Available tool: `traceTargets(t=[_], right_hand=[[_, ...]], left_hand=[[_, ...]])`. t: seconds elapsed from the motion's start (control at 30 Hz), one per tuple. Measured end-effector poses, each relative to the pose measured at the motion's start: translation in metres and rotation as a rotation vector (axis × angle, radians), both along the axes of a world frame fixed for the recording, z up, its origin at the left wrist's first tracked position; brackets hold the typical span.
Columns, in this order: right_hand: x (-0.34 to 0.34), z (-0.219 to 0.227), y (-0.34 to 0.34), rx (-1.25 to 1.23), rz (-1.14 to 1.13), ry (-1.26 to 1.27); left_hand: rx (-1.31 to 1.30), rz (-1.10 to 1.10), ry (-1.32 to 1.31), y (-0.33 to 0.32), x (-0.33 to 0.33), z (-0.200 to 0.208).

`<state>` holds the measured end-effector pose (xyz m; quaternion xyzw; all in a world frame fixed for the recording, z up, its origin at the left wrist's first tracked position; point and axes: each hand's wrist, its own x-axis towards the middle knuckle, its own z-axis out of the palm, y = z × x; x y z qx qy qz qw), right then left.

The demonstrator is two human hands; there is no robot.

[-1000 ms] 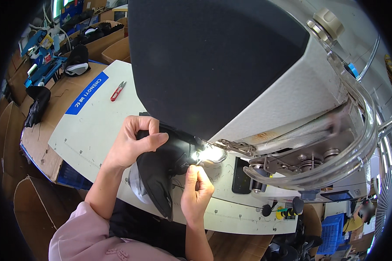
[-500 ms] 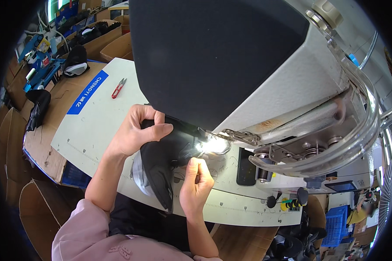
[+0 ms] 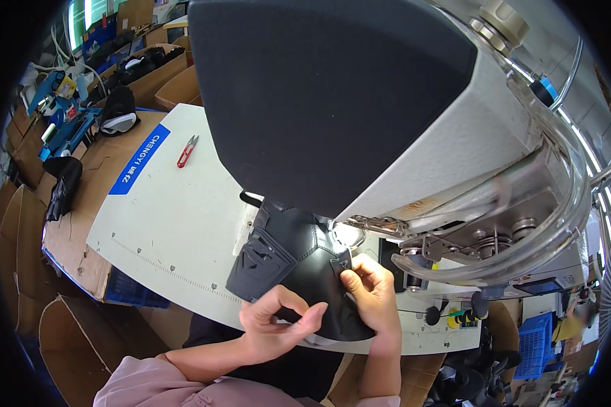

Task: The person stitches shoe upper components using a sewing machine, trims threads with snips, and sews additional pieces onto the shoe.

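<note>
My right hand (image 3: 375,295) pinches the right edge of the black piece (image 3: 322,268) between thumb and fingers, beside the lit needle area of the sewing machine (image 3: 332,102). The piece lies at the near edge of the pale table (image 3: 163,224). My left hand (image 3: 275,327) curls over its lower part; I cannot tell whether those fingers grip it.

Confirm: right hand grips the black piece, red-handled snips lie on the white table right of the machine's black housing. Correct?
One error: the red-handled snips lie left of the machine's black housing, not right of it, as the head view shows. The rest holds: the right hand grips the black piece, and the snips are on the white table.
</note>
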<state>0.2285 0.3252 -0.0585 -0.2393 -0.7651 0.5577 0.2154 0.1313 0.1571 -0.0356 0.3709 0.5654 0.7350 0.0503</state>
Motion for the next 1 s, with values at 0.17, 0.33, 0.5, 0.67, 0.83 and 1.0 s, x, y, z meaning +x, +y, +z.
traceTargets(t=[0.17,0.33,0.5,0.67,0.83,1.0], right_hand=[[0.002,-0.009,0.008,-0.008,-0.055,-0.012],[-0.002,0.001,0.000,-0.028,-0.064,-0.026],[-0.014,0.008,-0.024,0.019,-0.106,-0.004],[-0.014,0.001,-0.028,-0.004,-0.142,0.052],[-0.019,0.017,-0.039,-0.108,-0.133,0.096],[-0.022,0.024,-0.043,-0.059,-0.167,0.083]], left_hand=[[0.021,0.062,0.122,0.006,-0.002,0.002],[0.005,0.052,0.037,0.008,-0.005,0.006],[-0.036,0.029,0.109,0.002,-0.029,0.011],[-0.077,0.014,0.136,0.001,-0.033,0.014],[-0.094,0.024,0.142,0.001,-0.039,0.022],[-0.101,-0.001,0.114,0.003,-0.043,0.025]])
